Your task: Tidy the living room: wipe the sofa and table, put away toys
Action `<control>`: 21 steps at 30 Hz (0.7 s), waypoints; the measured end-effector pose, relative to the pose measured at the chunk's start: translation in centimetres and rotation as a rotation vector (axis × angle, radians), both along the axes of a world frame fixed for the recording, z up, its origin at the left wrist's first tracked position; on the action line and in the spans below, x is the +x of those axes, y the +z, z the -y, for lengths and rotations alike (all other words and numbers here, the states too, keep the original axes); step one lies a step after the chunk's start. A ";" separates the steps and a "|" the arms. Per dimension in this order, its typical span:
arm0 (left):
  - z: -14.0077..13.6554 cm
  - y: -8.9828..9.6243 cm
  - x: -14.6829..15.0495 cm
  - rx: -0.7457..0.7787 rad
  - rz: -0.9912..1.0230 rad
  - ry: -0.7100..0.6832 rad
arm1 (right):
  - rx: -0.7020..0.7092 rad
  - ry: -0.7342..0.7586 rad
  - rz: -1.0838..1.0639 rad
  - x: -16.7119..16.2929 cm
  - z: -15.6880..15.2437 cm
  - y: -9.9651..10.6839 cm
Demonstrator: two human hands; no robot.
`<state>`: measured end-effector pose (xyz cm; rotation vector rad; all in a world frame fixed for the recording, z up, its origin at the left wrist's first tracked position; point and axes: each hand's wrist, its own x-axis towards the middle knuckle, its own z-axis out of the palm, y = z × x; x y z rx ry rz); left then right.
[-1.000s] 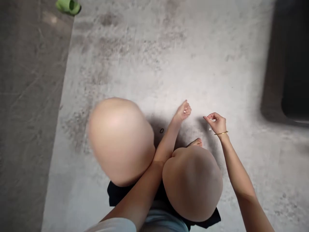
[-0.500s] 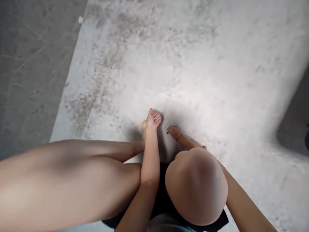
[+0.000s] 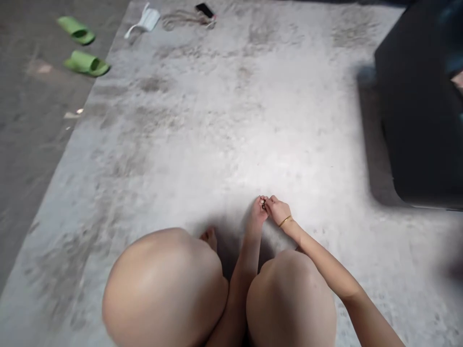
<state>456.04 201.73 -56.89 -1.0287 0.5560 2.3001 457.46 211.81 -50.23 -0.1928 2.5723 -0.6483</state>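
My left hand (image 3: 259, 210) is turned palm up beyond my knees, its fingers curled around something small and pale that I cannot make out. Against its fingertips rests my right hand (image 3: 279, 211), with thumb and fingers pinched together on a small black loop (image 3: 264, 205). The loop sits right where the two hands meet, and fingers partly hide it. A thin gold bracelet (image 3: 285, 221) circles my right wrist. Both hands are above the pale, stained mat (image 3: 231, 144).
A large dark box-like object (image 3: 415, 111) stands at right. Green slippers (image 3: 87, 63) lie on the grey floor (image 3: 21, 120) at left. A white strapped item (image 3: 147, 20), a cord (image 3: 181, 18) and a black phone-like object (image 3: 205, 9) lie at the far edge.
My hands, apart before, have come together, the right bringing the black loop to the left. My left knee has swung inward. The view has tilted up, showing slippers and the dark object.
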 end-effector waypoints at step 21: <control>-9.1 -3.0 -16.7 -0.490 -0.265 -0.072 | -0.336 -1.526 -0.319 -7.1 -22.1 -4.3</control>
